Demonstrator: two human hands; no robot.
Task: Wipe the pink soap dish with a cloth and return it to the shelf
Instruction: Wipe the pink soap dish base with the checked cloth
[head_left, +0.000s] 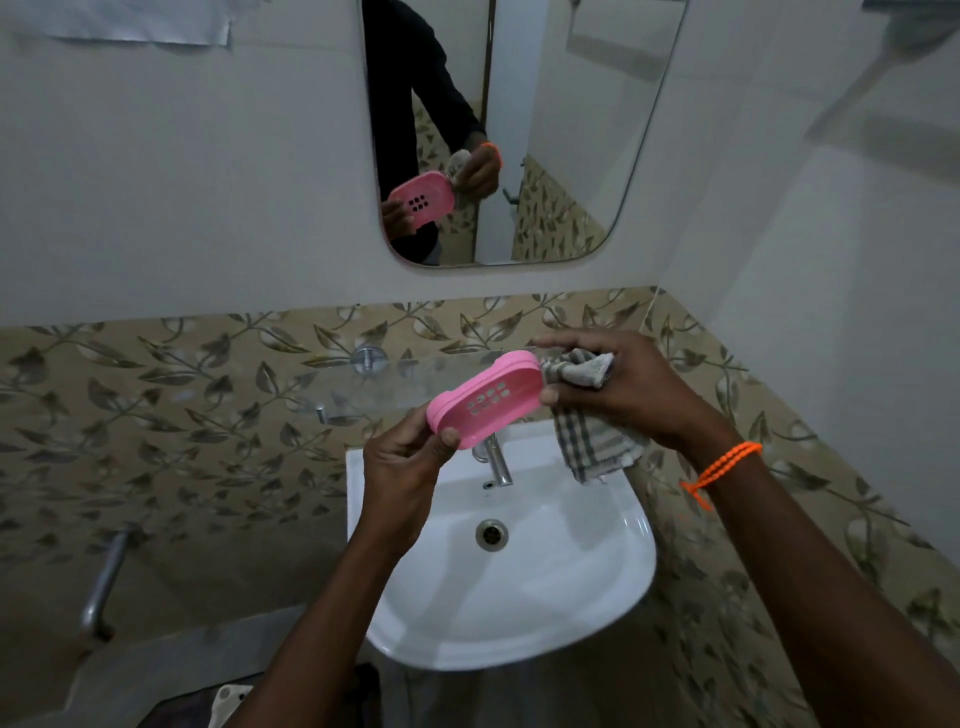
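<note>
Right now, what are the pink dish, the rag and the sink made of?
The pink oval soap dish in the left hand looks like smooth moulded plastic: even colour, neat drain holes. The grey checked cloth gripped by the right hand looks like woven cotton, limp and folded. The white glossy basin is probably glazed ceramic, judging by its shine.

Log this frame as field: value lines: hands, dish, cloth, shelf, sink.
left hand: grips the near end of the pink soap dish
right hand: holds the checked cloth against the dish's far end
dish: tilted, held above the sink, drain holes visible
cloth: bunched in the hand, tail hanging down
glass shelf: on the wall behind the dish
tap: under the dish
</note>
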